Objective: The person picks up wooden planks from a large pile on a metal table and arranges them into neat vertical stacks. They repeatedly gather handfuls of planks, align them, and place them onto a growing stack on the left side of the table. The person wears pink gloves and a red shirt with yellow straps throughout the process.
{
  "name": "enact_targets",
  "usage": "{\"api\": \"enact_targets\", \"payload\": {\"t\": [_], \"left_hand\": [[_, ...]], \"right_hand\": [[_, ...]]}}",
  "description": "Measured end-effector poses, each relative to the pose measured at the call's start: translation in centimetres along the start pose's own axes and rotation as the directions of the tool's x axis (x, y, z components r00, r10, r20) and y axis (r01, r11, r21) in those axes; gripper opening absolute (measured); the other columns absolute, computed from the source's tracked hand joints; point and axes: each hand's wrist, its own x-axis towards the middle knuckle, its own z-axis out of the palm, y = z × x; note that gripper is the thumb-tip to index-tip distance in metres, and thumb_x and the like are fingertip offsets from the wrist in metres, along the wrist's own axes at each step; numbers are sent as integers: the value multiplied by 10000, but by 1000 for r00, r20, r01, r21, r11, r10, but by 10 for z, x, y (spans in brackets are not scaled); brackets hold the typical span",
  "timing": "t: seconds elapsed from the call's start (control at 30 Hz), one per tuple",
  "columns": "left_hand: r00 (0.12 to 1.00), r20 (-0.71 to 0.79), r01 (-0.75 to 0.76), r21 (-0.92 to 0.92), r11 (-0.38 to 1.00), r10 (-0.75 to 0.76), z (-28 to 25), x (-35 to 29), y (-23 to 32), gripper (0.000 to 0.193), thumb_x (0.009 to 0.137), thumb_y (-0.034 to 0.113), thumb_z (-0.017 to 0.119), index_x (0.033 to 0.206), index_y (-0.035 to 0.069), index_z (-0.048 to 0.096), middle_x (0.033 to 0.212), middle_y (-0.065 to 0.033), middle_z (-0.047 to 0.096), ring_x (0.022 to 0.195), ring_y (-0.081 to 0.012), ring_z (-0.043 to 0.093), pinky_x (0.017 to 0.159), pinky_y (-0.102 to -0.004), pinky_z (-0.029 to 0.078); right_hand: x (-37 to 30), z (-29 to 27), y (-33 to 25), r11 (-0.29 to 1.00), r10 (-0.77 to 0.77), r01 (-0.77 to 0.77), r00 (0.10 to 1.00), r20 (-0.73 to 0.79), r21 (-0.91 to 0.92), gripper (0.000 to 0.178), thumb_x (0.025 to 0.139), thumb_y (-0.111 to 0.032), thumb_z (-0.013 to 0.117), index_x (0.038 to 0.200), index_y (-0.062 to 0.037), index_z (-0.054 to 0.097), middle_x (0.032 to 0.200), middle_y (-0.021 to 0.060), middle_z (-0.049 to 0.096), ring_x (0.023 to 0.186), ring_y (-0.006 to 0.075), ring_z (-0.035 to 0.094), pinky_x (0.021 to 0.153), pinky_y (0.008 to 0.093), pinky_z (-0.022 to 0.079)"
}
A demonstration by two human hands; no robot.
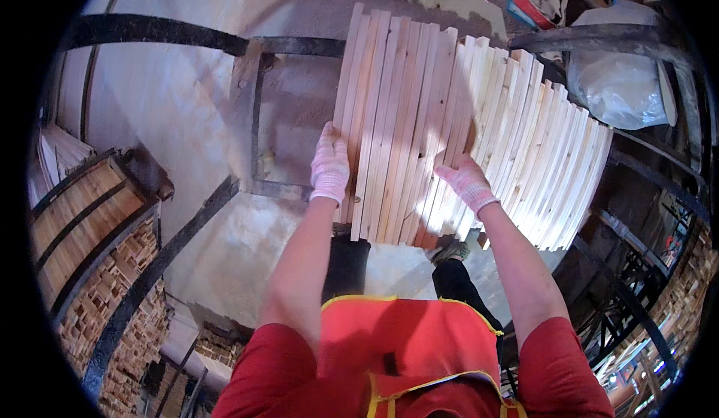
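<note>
Long, squared, pale wooden strips [404, 118] are already ranged side by side across a black metal frame [299, 46], their ends left uneven. Near the frame's left edge, the pink-gloved left hand [329, 167] is laid open against the row's outer side; mid-row, the similarly gloved right hand [468, 182] is placed, thumb spread, its grip indeterminable.

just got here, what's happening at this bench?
A person in a red apron has both gloved hands on a row of pale wooden strips packed side by side. The left hand is at the row's left edge; the right hand is partway along. A dark metal frame shows beside the row.
</note>
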Motion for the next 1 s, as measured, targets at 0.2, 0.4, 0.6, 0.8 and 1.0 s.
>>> {"api": "enact_targets", "payload": {"t": [0.2, 0.4, 0.6, 0.8, 1.0], "left_hand": [[963, 265, -150, 393, 907, 44, -22, -20, 95, 794, 923, 484, 727, 1517, 9, 497, 1425, -245, 589, 1311, -419, 549, 1121, -498, 447], [989, 20, -148, 57, 987, 147, -21, -38, 97, 760, 882, 430, 784, 1448, -15, 541, 1301, -261, 613, 1232, -448, 574, 1054, -524, 489], [987, -105, -110, 82, 991, 118, -117, 24, 34, 632, 933, 313, 791, 1410, -44, 581, 1238, -239, 636, 1136, -401, 644, 1007, -444, 532], [994, -110, -8, -89, 996, -2, -146, 127, -82, 611, 992, 319, 726, 1488, -3, 568, 1435, -237, 595, 1288, -381, 606, 1116, -427, 466], [997, -38, 72, -8, 997, -72, -115, 120, -108, 677, 1016, 384, 649, 1570, 32, 482, 1483, -248, 583, 1378, -402, 563, 1147, -450, 448]], "right_hand": [[2, -11, -10, 999, 34, -34, 999, 33, 6, 808, 865, -535, 768, 1376, 66, 595, 1412, 297, 630, 1346, 405, 600, 1118, 436, 481], [-12, -5, -1, 944, -32, 18, 999, 38, 330, 632, 860, -251, 838, 1354, 61, 598, 1279, 186, 701, 1151, 272, 678, 998, 378, 528], [-24, 44, -110, 945, -239, 204, 965, 112, 255, 648, 815, -411, 829, 1202, 87, 679, 1112, 238, 737, 1037, 338, 713, 931, 422, 558], [17, 105, -215, 957, -283, 289, 947, 150, -19, 706, 854, -467, 735, 1275, 88, 617, 1048, 294, 717, 963, 409, 716, 917, 461, 558], [-48, 100, -158, 848, -517, 530, 828, 219, -2, 613, 933, -410, 687, 1363, 3, 546, 1024, 249, 682, 990, 395, 701, 842, 503, 532]]}}
